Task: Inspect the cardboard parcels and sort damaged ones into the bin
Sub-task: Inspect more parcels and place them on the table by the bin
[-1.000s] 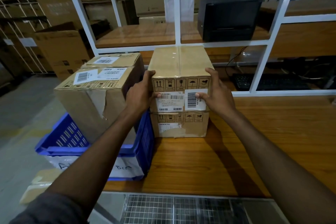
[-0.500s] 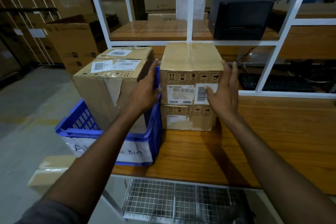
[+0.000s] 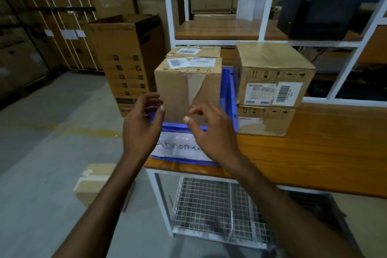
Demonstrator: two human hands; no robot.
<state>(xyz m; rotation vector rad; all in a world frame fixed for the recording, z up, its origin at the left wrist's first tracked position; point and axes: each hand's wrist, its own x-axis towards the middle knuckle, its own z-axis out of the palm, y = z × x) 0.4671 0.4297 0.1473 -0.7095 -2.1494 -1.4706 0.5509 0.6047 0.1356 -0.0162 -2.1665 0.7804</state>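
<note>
A blue bin point(image 3: 228, 98) with a white handwritten label stands at the left end of the wooden table point(image 3: 314, 153). Two cardboard parcels stand in it: a front parcel point(image 3: 188, 81) with torn tape down its face, and a rear parcel point(image 3: 194, 51) behind it. To the bin's right, a top parcel point(image 3: 272, 73) with barcode labels sits on a lower parcel point(image 3: 266, 119). My left hand point(image 3: 142, 125) and my right hand point(image 3: 211, 132) hover in front of the bin, fingers loosely curled, holding nothing.
A white shelf frame point(image 3: 266, 6) rises behind the table with a black device point(image 3: 318, 16) on it. A tall open carton point(image 3: 129, 58) stands on the floor to the left. A small box point(image 3: 92, 184) lies on the floor. A wire basket point(image 3: 219, 205) sits under the table.
Both hands have let go of the stacked top parcel and moved left and toward me, to the front of the bin. The view has turned left.
</note>
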